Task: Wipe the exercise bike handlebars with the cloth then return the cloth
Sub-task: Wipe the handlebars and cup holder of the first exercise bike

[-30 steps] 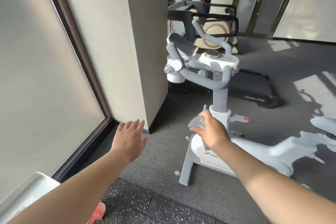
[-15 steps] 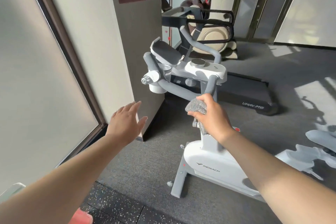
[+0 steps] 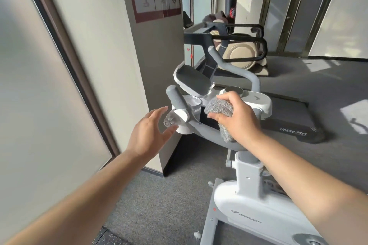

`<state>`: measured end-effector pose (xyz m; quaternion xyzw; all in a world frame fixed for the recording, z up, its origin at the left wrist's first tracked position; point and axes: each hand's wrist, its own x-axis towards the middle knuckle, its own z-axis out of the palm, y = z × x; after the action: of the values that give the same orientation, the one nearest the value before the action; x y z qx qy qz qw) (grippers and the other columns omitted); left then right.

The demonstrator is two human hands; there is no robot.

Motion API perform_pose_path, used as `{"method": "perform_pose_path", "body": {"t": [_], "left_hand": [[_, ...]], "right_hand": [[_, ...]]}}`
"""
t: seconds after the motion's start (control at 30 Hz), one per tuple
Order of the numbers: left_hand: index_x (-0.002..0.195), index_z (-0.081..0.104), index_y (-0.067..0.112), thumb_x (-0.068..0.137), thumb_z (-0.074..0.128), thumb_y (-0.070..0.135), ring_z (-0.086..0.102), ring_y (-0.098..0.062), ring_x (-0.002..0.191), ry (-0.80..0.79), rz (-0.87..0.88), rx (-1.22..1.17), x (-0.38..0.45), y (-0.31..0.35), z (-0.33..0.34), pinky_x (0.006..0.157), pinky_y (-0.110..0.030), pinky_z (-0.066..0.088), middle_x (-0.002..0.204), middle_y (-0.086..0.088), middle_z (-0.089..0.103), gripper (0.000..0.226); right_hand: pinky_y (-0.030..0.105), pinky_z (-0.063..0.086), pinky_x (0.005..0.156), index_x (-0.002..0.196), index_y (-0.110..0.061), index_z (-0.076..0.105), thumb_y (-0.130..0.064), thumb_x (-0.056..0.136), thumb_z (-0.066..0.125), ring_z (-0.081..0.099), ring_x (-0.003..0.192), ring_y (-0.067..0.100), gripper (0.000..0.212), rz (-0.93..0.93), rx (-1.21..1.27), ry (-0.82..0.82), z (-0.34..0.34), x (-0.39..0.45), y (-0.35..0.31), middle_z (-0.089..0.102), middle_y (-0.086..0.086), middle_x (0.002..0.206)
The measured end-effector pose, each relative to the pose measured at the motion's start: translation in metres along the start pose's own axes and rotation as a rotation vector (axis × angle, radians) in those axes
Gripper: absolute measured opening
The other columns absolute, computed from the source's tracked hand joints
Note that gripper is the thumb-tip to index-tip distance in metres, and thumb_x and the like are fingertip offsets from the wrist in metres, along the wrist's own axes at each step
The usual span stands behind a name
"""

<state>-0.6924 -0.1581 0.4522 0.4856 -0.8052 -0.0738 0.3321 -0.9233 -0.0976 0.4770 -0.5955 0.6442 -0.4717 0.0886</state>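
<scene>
Right hand (image 3: 238, 117) grips the soft, light cloth (image 3: 220, 108), bunched; left hand (image 3: 148, 133) open, empty, just beside the handlebars (image 3: 201, 129).

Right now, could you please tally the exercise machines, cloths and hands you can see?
Exercise machines: 2, the exercise bike and the treadmill
Cloths: 1, the grey cloth
Hands: 2, left hand, right hand
Total: 5

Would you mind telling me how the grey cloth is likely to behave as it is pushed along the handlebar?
The cloth is probably soft and floppy: it bunches in the right hand and a tail droops over the handlebar. Its fuzzy surface should likely drag, not slip. It seems light, held easily one-handed.
</scene>
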Motion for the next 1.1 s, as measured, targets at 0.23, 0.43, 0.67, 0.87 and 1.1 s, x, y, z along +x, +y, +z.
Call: {"method": "perform_pose_path", "body": {"t": [0.23, 0.43, 0.67, 0.87, 1.1], "left_hand": [[0.090, 0.067, 0.027, 0.076, 0.072, 0.043, 0.061, -0.001, 0.082, -0.021, -0.025, -0.117, 0.022, 0.011, 0.002, 0.071, -0.016, 0.045, 0.084, 0.020, 0.065, 0.022], [0.091, 0.070, 0.028, 0.071, 0.076, 0.044, 0.062, 0.003, 0.077, -0.042, -0.149, -0.163, 0.031, 0.004, 0.002, 0.066, -0.016, 0.048, 0.081, 0.015, 0.069, 0.027], [0.098, 0.070, 0.023, 0.073, 0.074, 0.047, 0.064, -0.002, 0.080, -0.032, -0.191, -0.062, 0.032, 0.009, 0.000, 0.073, -0.024, 0.051, 0.091, 0.012, 0.072, 0.035], [0.098, 0.072, 0.023, 0.072, 0.076, 0.044, 0.063, -0.001, 0.079, -0.005, -0.240, -0.058, 0.030, 0.017, 0.000, 0.066, -0.012, 0.044, 0.086, 0.011, 0.071, 0.033], [0.096, 0.072, 0.025, 0.073, 0.076, 0.042, 0.064, -0.002, 0.083, 0.008, -0.258, -0.068, 0.028, 0.022, 0.001, 0.075, -0.026, 0.052, 0.092, 0.012, 0.073, 0.029]], "right_hand": [[0.002, 0.037, 0.080, 0.105, -0.023, 0.064, -0.029, 0.069, 0.083, 0.058, 0.100, 0.003, 0.041, -0.098, 0.147, -0.089, 0.018, 0.042, -0.012, 0.065, -0.012, 0.104], [0.017, 0.044, 0.089, 0.095, -0.028, 0.065, -0.028, 0.066, 0.084, 0.057, 0.100, 0.006, 0.035, -0.189, 0.207, -0.085, 0.035, 0.084, -0.039, 0.060, -0.002, 0.108], [0.016, 0.046, 0.080, 0.085, -0.013, 0.070, -0.014, 0.067, 0.084, 0.060, 0.088, 0.009, 0.023, -0.336, 0.161, -0.213, 0.060, 0.095, -0.052, 0.050, -0.008, 0.090], [0.007, 0.042, 0.079, 0.081, -0.019, 0.072, -0.004, 0.064, 0.085, 0.056, 0.082, 0.001, 0.026, -0.358, 0.192, -0.324, 0.046, 0.085, -0.019, 0.048, -0.011, 0.085], [0.006, 0.041, 0.083, 0.083, -0.021, 0.070, -0.012, 0.067, 0.084, 0.057, 0.087, -0.008, 0.023, -0.292, 0.234, -0.333, 0.034, 0.084, -0.011, 0.053, -0.014, 0.089]]}}
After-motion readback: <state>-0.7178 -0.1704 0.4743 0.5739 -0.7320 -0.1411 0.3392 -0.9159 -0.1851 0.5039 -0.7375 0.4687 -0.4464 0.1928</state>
